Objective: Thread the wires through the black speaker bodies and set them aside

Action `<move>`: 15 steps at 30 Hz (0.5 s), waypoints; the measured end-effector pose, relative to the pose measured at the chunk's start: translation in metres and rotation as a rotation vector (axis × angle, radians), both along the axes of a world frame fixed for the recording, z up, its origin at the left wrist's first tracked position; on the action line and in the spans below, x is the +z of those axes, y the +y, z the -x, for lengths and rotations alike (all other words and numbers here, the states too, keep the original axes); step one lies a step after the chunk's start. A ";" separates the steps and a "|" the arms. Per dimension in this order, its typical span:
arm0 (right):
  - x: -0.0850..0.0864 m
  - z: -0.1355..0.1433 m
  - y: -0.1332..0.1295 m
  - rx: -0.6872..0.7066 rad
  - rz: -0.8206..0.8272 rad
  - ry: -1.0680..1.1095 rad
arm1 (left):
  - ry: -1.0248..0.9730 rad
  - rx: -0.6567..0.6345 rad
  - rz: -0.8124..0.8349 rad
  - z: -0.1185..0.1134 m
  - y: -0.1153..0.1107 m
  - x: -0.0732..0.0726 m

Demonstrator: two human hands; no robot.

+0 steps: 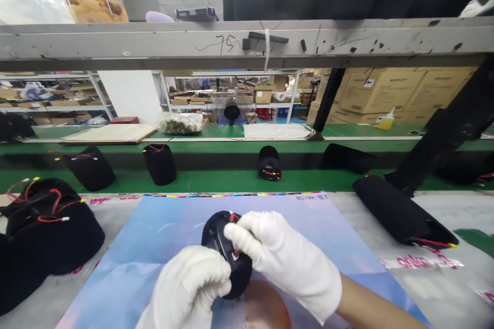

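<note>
A black cylinder (210,234) with a shiny end face and red wires is between my two white-gloved hands, tilted with that end toward me. My left hand (193,282) grips its lower left side with curled fingers. At the upper right of the end face, my right hand (281,257) has its thumb and fingers pinched together beside a red wire; whether they hold the wire or the rim is hidden. A small white connector (235,255) shows on the end face. Below lies a blue-pink printed sheet (154,236), with an orange-brown round patch near my hands.
Several more black cylinders with red wires, one of them (160,164), stand or lie on the green conveyor belt (216,180). Larger ones (54,231) are grouped at the left; another (401,211) lies right. A grey shelf beam (154,43) crosses above, with a slanted black post (436,128) at right.
</note>
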State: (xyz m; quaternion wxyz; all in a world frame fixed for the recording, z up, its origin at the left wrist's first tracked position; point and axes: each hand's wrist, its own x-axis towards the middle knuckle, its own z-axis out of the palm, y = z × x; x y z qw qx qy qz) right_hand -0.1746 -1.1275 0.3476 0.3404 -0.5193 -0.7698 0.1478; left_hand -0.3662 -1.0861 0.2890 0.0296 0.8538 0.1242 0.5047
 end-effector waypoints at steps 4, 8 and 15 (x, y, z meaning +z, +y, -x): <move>0.015 -0.011 -0.005 0.038 0.461 0.289 | 0.134 -0.215 0.173 0.006 0.010 0.023; 0.009 -0.023 -0.023 0.135 0.454 0.428 | 0.142 -0.215 0.134 0.001 0.009 0.026; -0.012 -0.009 -0.025 0.229 -0.212 0.008 | 0.243 -0.069 -0.007 -0.002 0.004 0.029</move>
